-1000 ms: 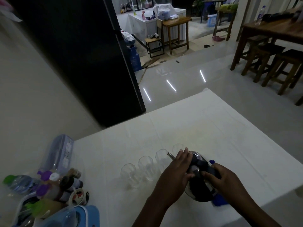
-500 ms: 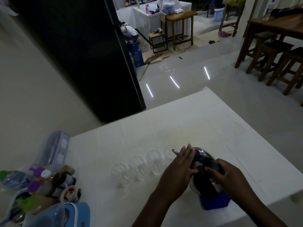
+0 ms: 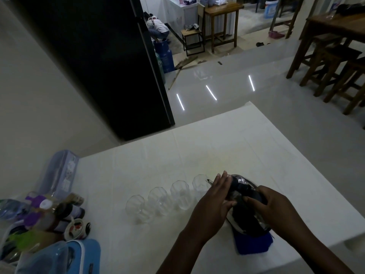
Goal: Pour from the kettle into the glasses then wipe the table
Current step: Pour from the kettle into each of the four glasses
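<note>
The right hand [image 3: 276, 209] still grips the kettle [image 3: 245, 206] by its handle, the left hand [image 3: 212, 204] lies flat against its side; the kettle sits nearer the blue cloth [image 3: 254, 245], beside four empty glasses [image 3: 167, 200] on the white table [image 3: 256, 155].

White tabletop [image 3: 246, 147] with a faint yellowish stain. Silver-and-black kettle [image 3: 245, 206]; deep blue cloth [image 3: 252, 244] at its 6 o'clock. Clear colourless glasses [image 3: 158, 202]. Purple-capped bottles [image 3: 35, 202] at 9 o'clock; black fridge [image 3: 94, 56] at 11.
</note>
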